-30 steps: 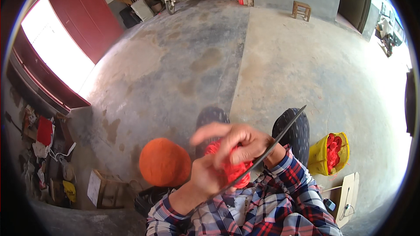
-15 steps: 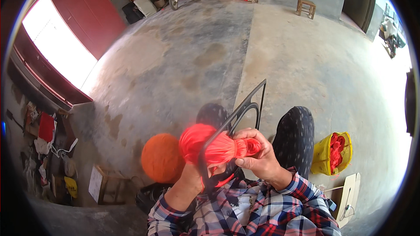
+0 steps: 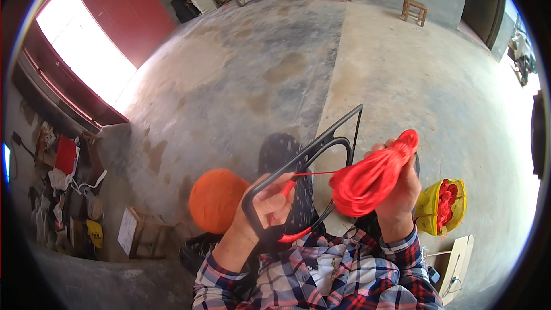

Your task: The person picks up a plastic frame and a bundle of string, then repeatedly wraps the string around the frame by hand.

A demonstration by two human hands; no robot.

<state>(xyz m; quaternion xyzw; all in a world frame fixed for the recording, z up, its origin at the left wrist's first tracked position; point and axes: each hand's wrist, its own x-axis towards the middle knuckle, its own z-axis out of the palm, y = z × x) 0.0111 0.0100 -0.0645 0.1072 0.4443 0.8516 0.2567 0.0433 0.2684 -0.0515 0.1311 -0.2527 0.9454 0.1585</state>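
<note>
In my right hand is a bundled hank of bright red cord, gripped near its tied end with the loops facing left. My left hand is closed around the red-trimmed grip of a black frame, which is long and angular with a curved piece inside, somewhat like a hacksaw. A thin red strand stretches from my left hand, past the frame, to the hank. An orange ball-shaped thing sits beside my left wrist. Part of the frame's lower side is hidden behind the hank.
On my right stands a yellow bag with red cord bundles inside, near a pale board. A small wooden stool and piled clutter lie to my left. Another stool stands far ahead.
The red hank has moved right, away from the frame, and is now in my right hand alone. My left hand has come off it, and a strand shows between them.
</note>
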